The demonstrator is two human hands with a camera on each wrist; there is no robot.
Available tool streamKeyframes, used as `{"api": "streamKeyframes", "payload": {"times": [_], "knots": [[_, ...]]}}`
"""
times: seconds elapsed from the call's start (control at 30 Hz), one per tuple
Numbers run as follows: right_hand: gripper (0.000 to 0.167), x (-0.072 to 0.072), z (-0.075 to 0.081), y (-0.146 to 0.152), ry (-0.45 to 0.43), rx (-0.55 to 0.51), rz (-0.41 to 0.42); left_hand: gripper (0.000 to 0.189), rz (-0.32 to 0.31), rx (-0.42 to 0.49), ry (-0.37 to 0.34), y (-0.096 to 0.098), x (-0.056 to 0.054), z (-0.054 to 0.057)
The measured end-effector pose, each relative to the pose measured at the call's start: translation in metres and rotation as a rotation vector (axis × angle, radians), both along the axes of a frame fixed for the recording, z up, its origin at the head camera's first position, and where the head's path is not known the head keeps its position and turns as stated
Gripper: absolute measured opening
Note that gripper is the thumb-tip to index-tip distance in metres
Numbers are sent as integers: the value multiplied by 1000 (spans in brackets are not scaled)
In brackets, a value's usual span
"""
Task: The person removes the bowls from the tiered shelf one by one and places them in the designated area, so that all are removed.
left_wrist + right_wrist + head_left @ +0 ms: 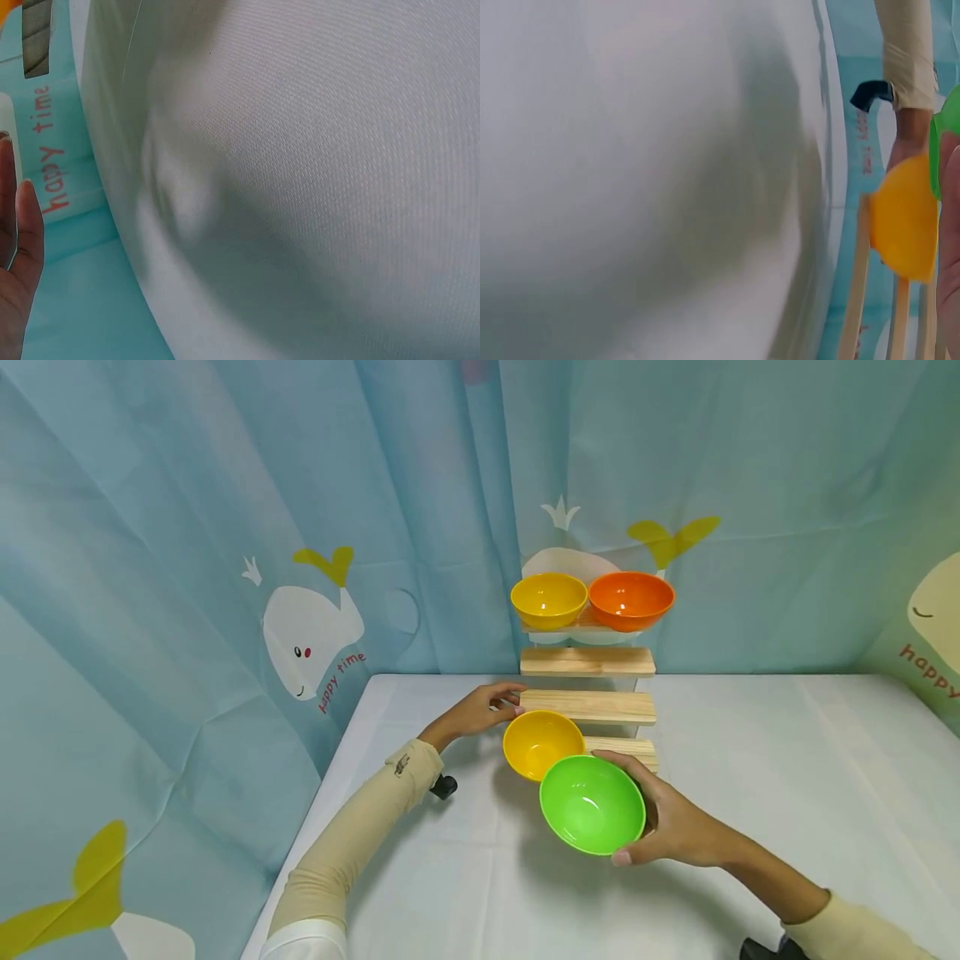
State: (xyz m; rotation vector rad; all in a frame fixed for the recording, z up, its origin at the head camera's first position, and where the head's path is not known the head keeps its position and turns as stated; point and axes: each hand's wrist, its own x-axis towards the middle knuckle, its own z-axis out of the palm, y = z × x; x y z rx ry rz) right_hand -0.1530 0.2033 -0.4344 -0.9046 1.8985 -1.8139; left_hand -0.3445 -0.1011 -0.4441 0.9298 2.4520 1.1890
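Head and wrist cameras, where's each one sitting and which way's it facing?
Head: on the head, facing forward and down at the wooden rack; left hand, right hand and sleeves show.
Left wrist: on that wrist, facing mostly tabletop; left hand partly at left edge.
Right wrist: on that wrist, facing mostly tabletop; right hand partly at right edge, left arm beyond.
Head and right wrist share the green bowl.

The left grip (480,709) stretches farther forward, loosely extended, while the right grip (678,827) curls inward.
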Motion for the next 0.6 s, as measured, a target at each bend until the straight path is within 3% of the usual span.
{"api": "streamKeyframes", "payload": {"times": [0.6], "knots": [[110, 8, -10, -32, -78, 29, 76, 47, -11, -7, 15, 0, -1, -1]]}}
